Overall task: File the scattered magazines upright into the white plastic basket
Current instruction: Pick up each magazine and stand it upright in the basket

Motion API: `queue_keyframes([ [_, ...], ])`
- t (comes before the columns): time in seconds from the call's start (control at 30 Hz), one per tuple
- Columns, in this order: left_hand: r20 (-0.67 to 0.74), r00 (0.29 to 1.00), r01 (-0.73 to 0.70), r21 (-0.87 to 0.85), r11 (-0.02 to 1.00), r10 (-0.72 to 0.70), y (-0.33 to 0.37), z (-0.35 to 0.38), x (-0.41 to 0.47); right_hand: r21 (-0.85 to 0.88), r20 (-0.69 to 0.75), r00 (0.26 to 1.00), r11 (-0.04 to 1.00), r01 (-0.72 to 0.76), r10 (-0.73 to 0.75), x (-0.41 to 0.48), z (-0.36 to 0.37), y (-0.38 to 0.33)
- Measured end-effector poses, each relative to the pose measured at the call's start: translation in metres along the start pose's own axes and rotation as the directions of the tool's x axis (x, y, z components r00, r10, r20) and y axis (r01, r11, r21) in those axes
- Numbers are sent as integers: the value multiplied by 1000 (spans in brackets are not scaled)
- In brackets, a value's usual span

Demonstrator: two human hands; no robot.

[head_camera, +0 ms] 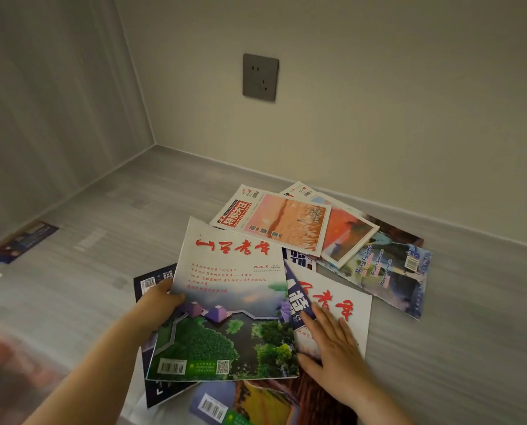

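Observation:
Several magazines lie scattered on the grey wood-look surface (102,271). My left hand (159,302) grips the left edge of a magazine with red characters and a green landscape cover (225,317), lifted a little above the pile. My right hand (332,342) lies flat, fingers straight, on a white magazine with red characters (345,299). A dark blue magazine (299,299) pokes out between these two. Farther back lie a magazine with a pink-orange picture (283,225) and a blue one with English text (387,271). The white plastic basket is not in view.
A grey wall socket (260,76) sits on the back wall. A dark leaflet (20,243) lies at the far left by the side wall. A blurred reddish shape (1,363) shows at the lower left. More magazines (256,403) lie at the bottom edge.

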State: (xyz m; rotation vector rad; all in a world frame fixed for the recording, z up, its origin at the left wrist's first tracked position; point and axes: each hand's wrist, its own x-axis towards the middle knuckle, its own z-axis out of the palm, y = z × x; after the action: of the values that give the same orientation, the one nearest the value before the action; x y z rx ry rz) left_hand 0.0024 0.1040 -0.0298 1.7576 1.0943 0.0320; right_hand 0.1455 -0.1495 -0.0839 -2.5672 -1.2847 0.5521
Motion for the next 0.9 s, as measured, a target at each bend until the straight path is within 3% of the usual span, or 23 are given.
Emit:
queue_keyframes([
  [0.13,-78,993,-109,-221,969,94,5,-9,-22,119,10,999,992,-47,46,0,-8,-5],
  [0.23,-126,985,-160,-389,907,120,7,-26,-36,370,-25,991,922,-113,132,3,-23,-15],
  [0.33,-126,968,-249,-462,851,215,7,-43,-46,698,-41,976,705,-124,213,7,-41,-34],
  [0.53,-10,911,-336,-599,727,413,35,-35,-44,943,-108,972,330,34,208,4,-76,-54],
  [0.73,99,837,-392,-579,715,539,81,25,-42,948,-259,894,275,162,366,-37,-121,-16],
  [0.83,151,806,-405,-564,720,572,111,64,-49,917,-336,833,354,183,440,-75,-139,7],
  [0.9,178,775,-442,-533,721,607,135,97,-59,881,-425,742,426,207,518,-103,-148,22],
])
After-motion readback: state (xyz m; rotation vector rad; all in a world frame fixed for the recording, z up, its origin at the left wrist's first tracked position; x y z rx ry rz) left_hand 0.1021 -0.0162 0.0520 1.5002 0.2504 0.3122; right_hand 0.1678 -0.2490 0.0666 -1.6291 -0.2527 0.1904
